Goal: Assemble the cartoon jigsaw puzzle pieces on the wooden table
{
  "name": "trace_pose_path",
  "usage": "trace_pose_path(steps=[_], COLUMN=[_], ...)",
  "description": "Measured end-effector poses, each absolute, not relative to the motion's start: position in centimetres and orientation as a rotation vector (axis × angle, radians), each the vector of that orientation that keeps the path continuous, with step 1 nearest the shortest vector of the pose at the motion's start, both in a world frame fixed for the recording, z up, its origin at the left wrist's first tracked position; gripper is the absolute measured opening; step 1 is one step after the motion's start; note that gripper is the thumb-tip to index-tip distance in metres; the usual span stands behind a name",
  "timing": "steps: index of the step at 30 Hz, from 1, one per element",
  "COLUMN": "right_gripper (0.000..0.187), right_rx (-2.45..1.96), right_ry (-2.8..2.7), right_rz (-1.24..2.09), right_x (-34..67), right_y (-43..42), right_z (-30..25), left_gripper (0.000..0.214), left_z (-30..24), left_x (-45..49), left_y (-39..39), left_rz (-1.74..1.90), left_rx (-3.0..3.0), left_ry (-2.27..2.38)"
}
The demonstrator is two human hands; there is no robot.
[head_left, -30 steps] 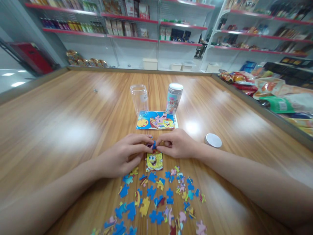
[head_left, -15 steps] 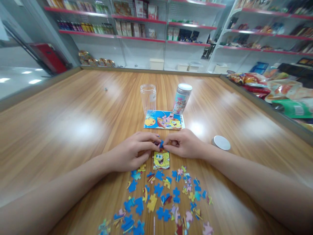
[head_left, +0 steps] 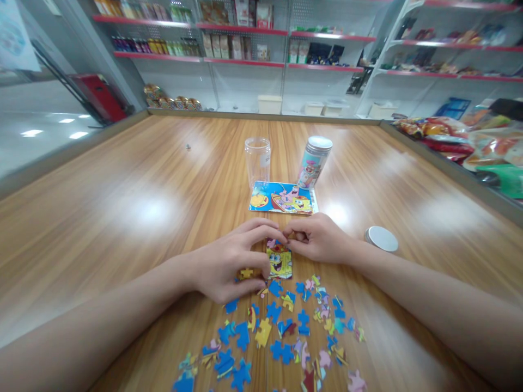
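Note:
A partly joined jigsaw puzzle (head_left: 280,262) with a yellow cartoon face lies flat in front of me. My left hand (head_left: 237,260) arches over its left side, fingers spread, index fingertip at the top edge and thumb low near loose pieces. At the top right corner, my right hand (head_left: 317,238) is closed in a pinch on a puzzle piece, mostly hidden by the fingertips. Loose puzzle pieces (head_left: 273,312), mainly blue, yellow and pink, spread below the joined part. Beyond the hands lies a picture card (head_left: 281,197) with the cartoon scene.
A clear open jar (head_left: 257,160) and a printed canister with a silver lid (head_left: 314,162) stand behind the card. A round silver lid (head_left: 382,238) lies right of my right hand. Snack bags (head_left: 445,136) sit past the table's right edge; shelves line the back.
My left hand has opened wider, its thumb moving down toward the loose pieces. The blue piece seen between the fingertips is now hidden. The whole view has shifted slightly.

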State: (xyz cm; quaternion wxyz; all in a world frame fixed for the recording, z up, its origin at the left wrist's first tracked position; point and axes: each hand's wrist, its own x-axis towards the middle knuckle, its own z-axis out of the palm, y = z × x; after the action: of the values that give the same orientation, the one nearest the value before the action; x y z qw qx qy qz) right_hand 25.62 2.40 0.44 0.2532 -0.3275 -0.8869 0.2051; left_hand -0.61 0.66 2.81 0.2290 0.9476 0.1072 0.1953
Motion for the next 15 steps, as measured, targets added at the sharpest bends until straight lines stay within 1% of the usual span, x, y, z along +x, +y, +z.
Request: trace_pose_path(steps=[6, 7, 11, 15], right_gripper=[0.005, 0.005, 0.006, 0.008], right_rx=[-0.902, -0.907, -0.913, -0.906], right_ry=[-2.421, -2.422, -2.424, -2.418], right_rz=[0.551, 0.547, 0.546, 0.563], right_x=[25.6, 25.61, 25.67, 25.64], right_y=[2.31, 2.3, 2.38, 2.52], right_z=[0.37, 0.34, 0.25, 0.2], left_gripper=[0.009, 0.011, 0.031, 0.03], left_z=[2.76, 2.74, 2.4, 2.08], left_x=[-0.8, -0.81, -0.78, -0.76], left_y=[0.89, 0.92, 1.04, 1.12], left_rz=[0.556, 0.558, 0.547, 0.559], left_rx=[2.597, 2.601, 2.636, 2.647], left_ry=[0.31, 0.304, 0.253, 0.226])
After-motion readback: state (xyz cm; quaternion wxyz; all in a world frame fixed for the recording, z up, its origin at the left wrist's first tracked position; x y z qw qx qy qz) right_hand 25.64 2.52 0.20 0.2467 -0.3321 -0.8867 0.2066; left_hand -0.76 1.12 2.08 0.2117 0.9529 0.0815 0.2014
